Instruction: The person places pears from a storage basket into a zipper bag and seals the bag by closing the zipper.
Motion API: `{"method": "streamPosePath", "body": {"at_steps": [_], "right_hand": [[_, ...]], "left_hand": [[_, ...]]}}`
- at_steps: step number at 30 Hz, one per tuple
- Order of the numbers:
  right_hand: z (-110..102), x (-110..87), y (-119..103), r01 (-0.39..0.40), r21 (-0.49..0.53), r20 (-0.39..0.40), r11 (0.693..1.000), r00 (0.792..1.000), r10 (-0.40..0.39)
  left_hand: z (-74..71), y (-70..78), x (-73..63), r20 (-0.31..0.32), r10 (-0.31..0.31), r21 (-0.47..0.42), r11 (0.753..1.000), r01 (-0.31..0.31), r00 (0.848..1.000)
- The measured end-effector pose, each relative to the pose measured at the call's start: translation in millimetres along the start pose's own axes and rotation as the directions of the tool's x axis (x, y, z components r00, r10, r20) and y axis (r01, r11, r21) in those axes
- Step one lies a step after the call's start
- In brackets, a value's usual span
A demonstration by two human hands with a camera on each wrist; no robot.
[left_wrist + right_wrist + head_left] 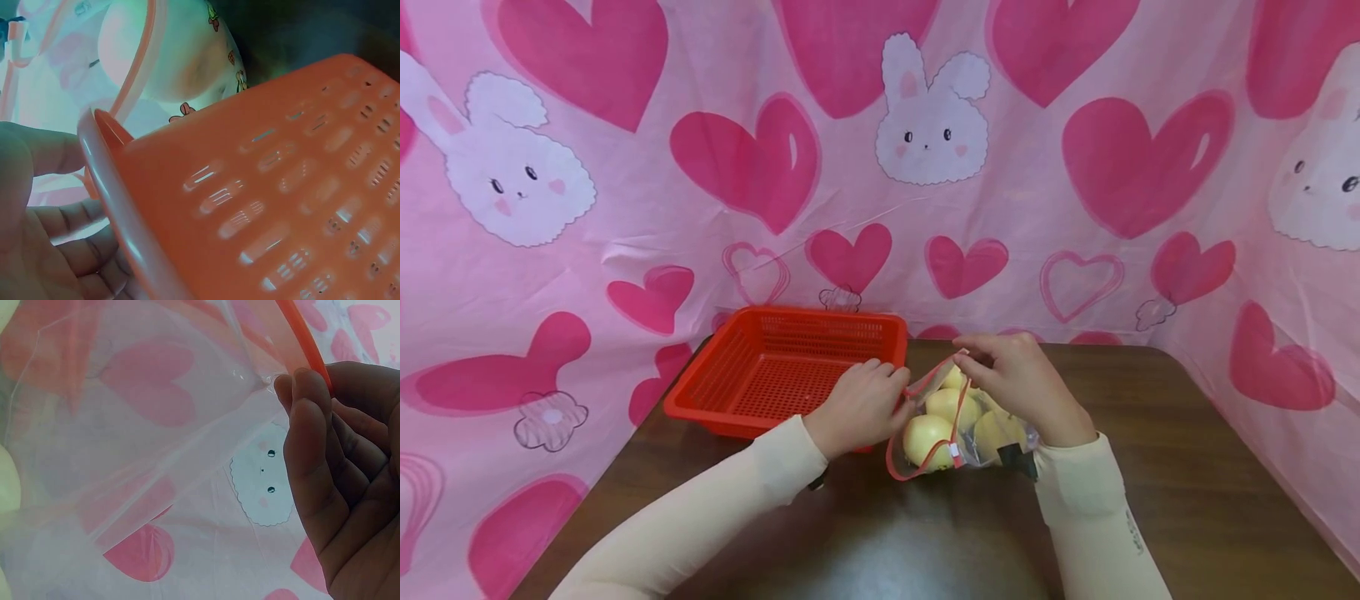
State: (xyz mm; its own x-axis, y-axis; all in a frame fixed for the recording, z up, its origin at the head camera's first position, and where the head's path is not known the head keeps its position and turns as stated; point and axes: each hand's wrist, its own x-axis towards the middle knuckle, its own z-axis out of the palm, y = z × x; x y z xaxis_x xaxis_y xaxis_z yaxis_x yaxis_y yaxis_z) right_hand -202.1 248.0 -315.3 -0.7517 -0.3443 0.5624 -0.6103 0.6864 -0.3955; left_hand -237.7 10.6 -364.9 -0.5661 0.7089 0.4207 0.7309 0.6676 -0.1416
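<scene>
A clear plastic bag with a red-trimmed mouth and a white zip slider lies on the table, holding several pale yellow round fruits. My right hand pinches the red edge at the bag's far side; in the right wrist view, thumb and fingertips meet on that red strip. On the other side of the mouth, my left hand grips the bag's edge, close by the corner of the red plastic basket. In the left wrist view the basket's rim hides the left fingertips.
The basket stands at the back left of the brown wooden table, its slotted walls and floor showing nothing inside. A pink cloth with hearts and rabbits hangs behind the table and along both sides.
</scene>
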Motion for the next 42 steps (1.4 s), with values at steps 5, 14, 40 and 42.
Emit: {"method": "streamPosePath", "body": {"at_steps": [5, 14, 40, 42], "right_hand": [[-1.1, -0.3, -0.2, 0.01, 0.005, -0.007, 1.0, 1.0, -0.01], [-8.2, -2.2, 2.3, -0.055, 0.019, -0.004, 0.998, 0.998, 0.055], [-26.1, -9.8, 11.9, -0.068, 0.023, -0.147, 0.997, 0.987, 0.07], [-26.3, -9.9, 12.3, -0.048, 0.017, -0.16, 0.999, 0.986, 0.05]], "left_hand": [[4.6, -1.0, 7.8, -0.036, 0.027, -0.066, 0.997, -0.029, 0.999], [0.3, -3.3, 14.4, -0.088, -0.02, -0.164, 0.986, 0.005, 0.996], [-38.1, 2.3, 37.5, -0.197, -0.067, -0.264, 0.965, 0.013, 0.978], [-39.6, 3.1, 39.3, -0.214, -0.053, -0.257, 0.967, -0.004, 0.975]]}}
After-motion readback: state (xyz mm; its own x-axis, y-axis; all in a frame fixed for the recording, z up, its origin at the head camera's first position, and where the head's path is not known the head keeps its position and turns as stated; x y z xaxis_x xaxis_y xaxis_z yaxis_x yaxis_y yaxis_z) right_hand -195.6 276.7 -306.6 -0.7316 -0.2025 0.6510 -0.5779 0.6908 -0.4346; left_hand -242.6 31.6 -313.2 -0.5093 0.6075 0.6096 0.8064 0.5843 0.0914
